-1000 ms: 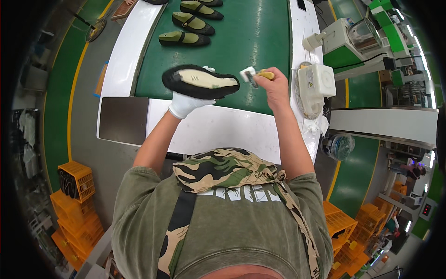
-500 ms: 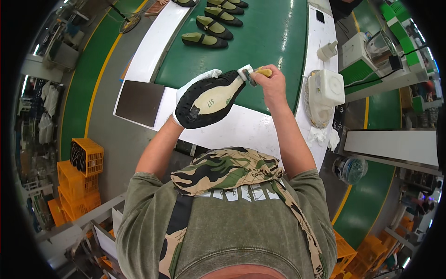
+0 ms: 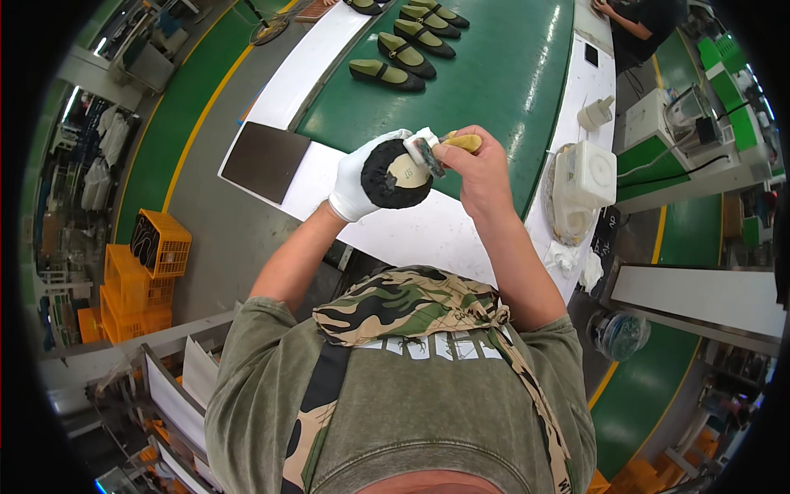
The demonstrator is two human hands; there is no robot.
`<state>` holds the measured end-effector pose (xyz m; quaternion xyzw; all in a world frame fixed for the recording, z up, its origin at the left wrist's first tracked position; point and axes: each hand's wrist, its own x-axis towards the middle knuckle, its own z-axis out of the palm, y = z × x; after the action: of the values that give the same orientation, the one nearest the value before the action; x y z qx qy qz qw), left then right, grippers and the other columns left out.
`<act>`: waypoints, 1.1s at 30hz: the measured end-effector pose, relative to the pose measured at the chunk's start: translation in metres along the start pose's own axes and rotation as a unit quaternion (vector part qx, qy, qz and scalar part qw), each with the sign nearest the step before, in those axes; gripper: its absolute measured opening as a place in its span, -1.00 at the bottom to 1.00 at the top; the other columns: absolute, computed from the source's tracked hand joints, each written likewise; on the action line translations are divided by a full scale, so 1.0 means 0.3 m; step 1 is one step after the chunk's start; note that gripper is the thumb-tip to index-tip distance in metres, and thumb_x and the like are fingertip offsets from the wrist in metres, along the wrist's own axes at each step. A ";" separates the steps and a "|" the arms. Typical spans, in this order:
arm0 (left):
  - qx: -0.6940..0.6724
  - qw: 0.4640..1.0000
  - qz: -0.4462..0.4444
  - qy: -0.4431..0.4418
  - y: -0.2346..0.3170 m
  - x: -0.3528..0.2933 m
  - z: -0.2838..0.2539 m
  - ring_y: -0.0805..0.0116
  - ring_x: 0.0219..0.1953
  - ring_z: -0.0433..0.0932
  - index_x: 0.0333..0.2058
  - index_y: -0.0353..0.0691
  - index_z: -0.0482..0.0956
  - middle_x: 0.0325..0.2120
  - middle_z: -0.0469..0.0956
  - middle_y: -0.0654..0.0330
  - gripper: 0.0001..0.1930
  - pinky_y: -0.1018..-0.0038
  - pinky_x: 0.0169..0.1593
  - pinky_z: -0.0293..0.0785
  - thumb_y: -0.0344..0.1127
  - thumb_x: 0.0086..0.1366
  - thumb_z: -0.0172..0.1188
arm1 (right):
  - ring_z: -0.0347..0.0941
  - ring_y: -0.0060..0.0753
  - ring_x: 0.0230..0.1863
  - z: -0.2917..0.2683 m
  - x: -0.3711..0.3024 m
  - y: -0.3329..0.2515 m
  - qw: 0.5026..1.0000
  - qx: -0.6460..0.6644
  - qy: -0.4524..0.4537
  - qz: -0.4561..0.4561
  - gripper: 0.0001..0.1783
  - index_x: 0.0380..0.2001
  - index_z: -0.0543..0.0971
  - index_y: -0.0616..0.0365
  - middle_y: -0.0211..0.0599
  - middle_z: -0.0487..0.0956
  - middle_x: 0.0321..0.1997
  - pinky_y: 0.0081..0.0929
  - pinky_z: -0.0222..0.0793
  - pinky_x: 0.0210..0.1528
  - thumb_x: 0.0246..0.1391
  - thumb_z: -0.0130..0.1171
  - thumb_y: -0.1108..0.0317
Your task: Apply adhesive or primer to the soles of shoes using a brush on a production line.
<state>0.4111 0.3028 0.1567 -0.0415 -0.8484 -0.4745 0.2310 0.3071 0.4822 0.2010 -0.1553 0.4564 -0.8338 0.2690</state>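
Note:
My left hand (image 3: 351,183), in a white glove, is closed around a black shoe upper (image 3: 393,196) whose pale insole underside (image 3: 405,172) faces me. The shoe is tipped, so only one end of it shows well. In my bare right hand (image 3: 480,165) I grip a brush (image 3: 434,156) with a yellowish handle (image 3: 466,143). Its white-and-dark head lies against or just above the shoe's underside; contact is partly hidden. Beyond my hands, several black shoes with olive-green linings (image 3: 388,76) stand on the green conveyor belt (image 3: 485,99).
A dark square board (image 3: 265,162) lies on the white table's left side. At the right stand a white square container (image 3: 591,173) in a plastic-wrapped dish, a white bottle (image 3: 596,114) and crumpled white wipes (image 3: 563,257). Orange crates (image 3: 136,284) are stacked on the floor. Another person (image 3: 646,29) is at the far right.
The shoe has been tipped so its underside looks foreshortened. The brush has shifted from the shoe's far tip onto nearer its underside. Shoes on the belt appear further right as the view shifts.

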 end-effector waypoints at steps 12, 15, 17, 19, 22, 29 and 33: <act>-0.029 0.987 -0.151 -0.056 0.152 -0.016 0.005 0.47 -0.20 0.59 -0.05 -0.22 0.54 -0.20 0.64 0.28 -0.33 0.45 -0.07 0.55 -0.35 -0.23 0.62 | 0.46 -0.60 -0.37 0.053 0.005 -0.123 0.996 -0.007 -0.082 -0.034 -0.78 -0.38 0.47 0.23 -0.34 0.55 -0.36 -0.61 0.40 -0.27 -0.06 0.31 0.62; -0.129 0.946 -0.256 -0.150 0.155 -0.028 -0.017 0.49 -0.19 0.56 -0.06 -0.24 0.53 -0.20 0.63 0.28 -0.31 0.46 -0.02 0.52 -0.37 -0.26 0.62 | 0.46 -0.60 -0.36 0.047 0.041 -0.116 0.995 -0.013 -0.088 -0.049 -0.78 -0.35 0.47 0.23 -0.34 0.55 -0.35 -0.62 0.40 -0.26 -0.05 0.31 0.61; -0.145 0.945 -0.252 -0.150 0.139 -0.049 -0.018 0.47 -0.18 0.56 -0.06 -0.25 0.53 -0.20 0.63 0.28 -0.30 0.45 -0.01 0.51 -0.38 -0.27 0.62 | 0.46 -0.61 -0.34 0.045 0.065 -0.105 0.995 -0.013 -0.081 -0.064 -0.78 -0.35 0.48 0.22 -0.34 0.55 -0.34 -0.63 0.40 -0.25 -0.05 0.31 0.61; -0.180 0.940 -0.241 -0.163 0.140 -0.067 -0.022 0.44 -0.17 0.57 -0.03 -0.28 0.52 -0.19 0.63 0.26 -0.28 0.42 0.02 0.49 -0.39 -0.27 0.61 | 0.46 -0.61 -0.33 0.040 0.088 -0.089 0.994 -0.006 -0.087 -0.072 -0.78 -0.34 0.48 0.23 -0.34 0.55 -0.33 -0.64 0.40 -0.25 -0.05 0.31 0.61; -0.243 0.923 -0.260 -0.147 0.132 -0.102 -0.017 0.41 -0.15 0.57 0.00 -0.32 0.51 -0.17 0.63 0.23 -0.29 0.42 0.04 0.48 -0.41 -0.23 0.56 | 0.45 -0.61 -0.33 0.034 0.110 -0.065 0.992 0.003 -0.089 -0.087 -0.79 -0.36 0.47 0.23 -0.33 0.55 -0.32 -0.64 0.39 -0.25 -0.05 0.29 0.63; -0.404 0.876 -0.250 -0.086 0.111 -0.187 0.015 0.31 -0.12 0.59 0.02 -0.47 0.46 -0.13 0.60 0.09 -0.41 0.39 0.03 0.48 -0.29 -0.01 0.28 | 0.41 -0.61 -0.35 0.024 0.133 -0.023 0.985 -0.022 -0.131 -0.115 -0.77 -0.48 0.41 0.17 -0.28 0.53 -0.28 -0.65 0.37 -0.26 -0.10 0.25 0.68; -0.487 0.827 -0.277 -0.044 0.142 -0.216 0.013 0.22 -0.03 0.57 0.16 -0.45 0.31 0.00 0.51 0.00 -0.24 0.35 0.08 0.49 -0.16 -0.02 0.25 | 0.41 -0.61 -0.33 0.020 0.077 0.008 0.980 -0.029 -0.177 -0.081 -0.76 -0.50 0.40 0.16 -0.25 0.53 -0.28 -0.66 0.36 -0.27 -0.12 0.24 0.68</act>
<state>0.4798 0.3388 0.1606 0.0672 -0.4926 -0.8677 0.0028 0.2922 0.4636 0.2025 -0.3450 0.4118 -0.7981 0.2728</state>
